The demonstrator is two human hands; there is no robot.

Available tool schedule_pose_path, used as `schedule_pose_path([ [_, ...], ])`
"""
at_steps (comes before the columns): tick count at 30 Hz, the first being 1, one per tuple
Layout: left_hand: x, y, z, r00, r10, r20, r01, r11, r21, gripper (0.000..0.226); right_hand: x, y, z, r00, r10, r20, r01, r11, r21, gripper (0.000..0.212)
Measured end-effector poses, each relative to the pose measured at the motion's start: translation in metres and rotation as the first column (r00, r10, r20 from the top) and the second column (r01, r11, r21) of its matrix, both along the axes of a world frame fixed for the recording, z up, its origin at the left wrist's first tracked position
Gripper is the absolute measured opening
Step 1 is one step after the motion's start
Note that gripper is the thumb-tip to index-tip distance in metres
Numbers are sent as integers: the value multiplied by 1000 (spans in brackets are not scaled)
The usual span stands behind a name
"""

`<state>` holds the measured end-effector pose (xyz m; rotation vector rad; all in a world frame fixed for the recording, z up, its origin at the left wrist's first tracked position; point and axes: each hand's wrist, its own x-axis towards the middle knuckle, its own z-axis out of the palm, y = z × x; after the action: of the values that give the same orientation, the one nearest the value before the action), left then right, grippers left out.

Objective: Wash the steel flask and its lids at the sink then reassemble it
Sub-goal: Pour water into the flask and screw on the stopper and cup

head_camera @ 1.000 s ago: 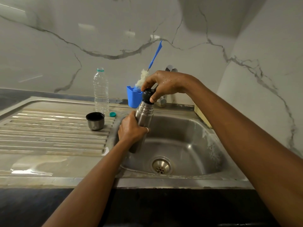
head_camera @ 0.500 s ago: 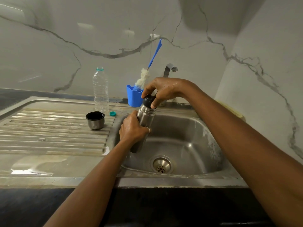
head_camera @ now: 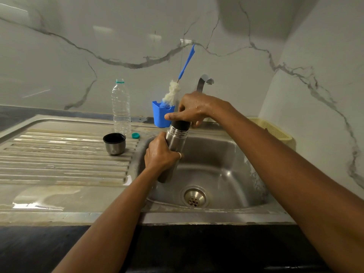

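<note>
steel flask (head_camera: 173,146) stood tilted over sink (head_camera: 226,154) left edge — neck leaning up toward tap. left hand (head_camera: 160,154) clenched round its body; right hand (head_camera: 194,107) directly above, on long axis, fingers grasping black inner lid (head_camera: 180,124). cup lid (head_camera: 114,143) waited on drainboard.

White marble-look wall (head_camera: 137,36) with grey veins, corner at right; dark countertop (head_camera: 39,253) edge; soft glare on tiles.

Around the one sink (head_camera: 232,152): two hands, the left hand (head_camera: 160,155) and right hand (head_camera: 194,108), one steel flask (head_camera: 175,138), one cup lid (head_camera: 114,143), one plastic bottle (head_camera: 121,107), one teal cap (head_camera: 135,135), one brush (head_camera: 178,85), one blue holder (head_camera: 160,116).
</note>
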<state>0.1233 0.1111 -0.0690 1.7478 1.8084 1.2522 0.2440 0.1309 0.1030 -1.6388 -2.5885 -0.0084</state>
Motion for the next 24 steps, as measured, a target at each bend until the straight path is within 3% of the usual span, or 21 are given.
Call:
schedule_pose_path([
  [6,0,0,2,1000,5,9,-5,1000,-1,64,7,-9,16,985,128,-117,-150,966,-211,50],
  [12,1,-1,0,1000,6,-1,-6,1000,4,63,4,-5,4,998,42,-45,-45,997,-69,33],
  [15,1,0,1,1000,9,8,-9,1000,6,63,0,-4,-4,999,-34,-17,35,999,28,46],
  [18,1,0,1,1000,6,22,-6,1000,0,63,3,-6,1,1000,11,-29,-12,1000,-15,52],
  [21,0,1,0,1000,13,22,-13,1000,-7,62,7,-11,7,989,114,-94,-129,975,-180,54],
  [24,-1,2,0,999,25,20,-25,1000,-9,62,6,-11,-1,982,95,-165,-114,987,-111,43],
])
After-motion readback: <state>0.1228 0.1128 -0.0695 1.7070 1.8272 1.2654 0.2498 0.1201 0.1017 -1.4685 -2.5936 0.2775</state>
